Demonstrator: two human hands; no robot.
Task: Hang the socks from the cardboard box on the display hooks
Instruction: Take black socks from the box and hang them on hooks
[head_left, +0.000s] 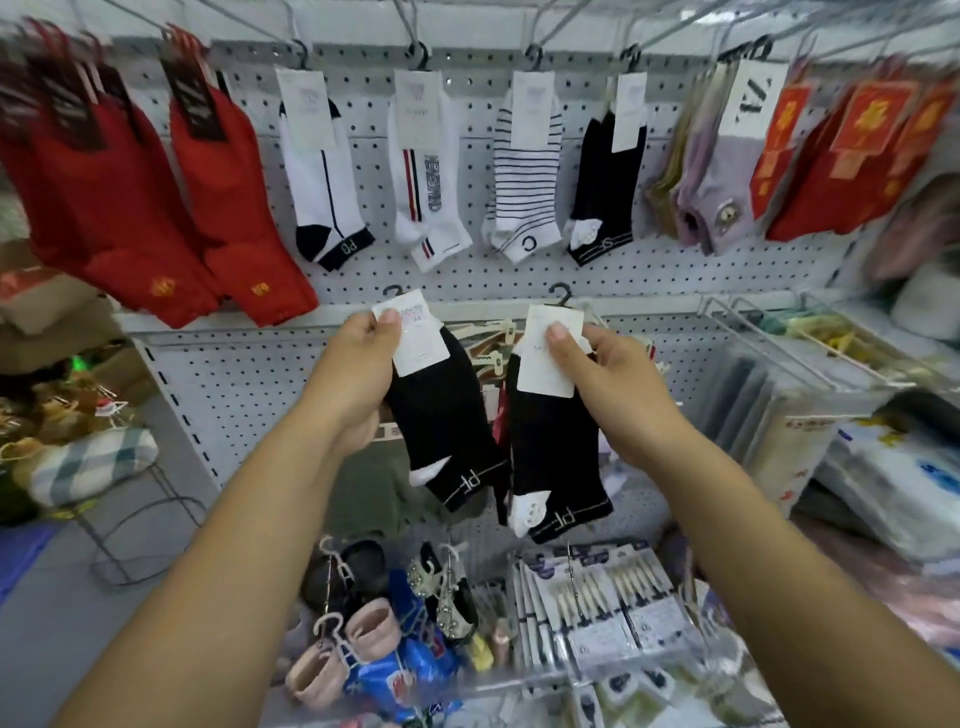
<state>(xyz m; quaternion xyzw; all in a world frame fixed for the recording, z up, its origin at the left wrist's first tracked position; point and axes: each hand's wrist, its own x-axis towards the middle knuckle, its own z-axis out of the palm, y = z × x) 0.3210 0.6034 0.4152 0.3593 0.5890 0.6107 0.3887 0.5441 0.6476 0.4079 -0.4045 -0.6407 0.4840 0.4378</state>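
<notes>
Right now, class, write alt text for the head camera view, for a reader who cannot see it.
The left hand pinches one black sock pair and the right hand another black sock pair, by their white card labels, before a pegboard hung with a row of socks.

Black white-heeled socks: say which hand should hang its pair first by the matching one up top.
Probably right. The right hand pinches its black sock pair nearly below the hanging black white-heeled sock; the left hand holds the other black pair further left.
</notes>
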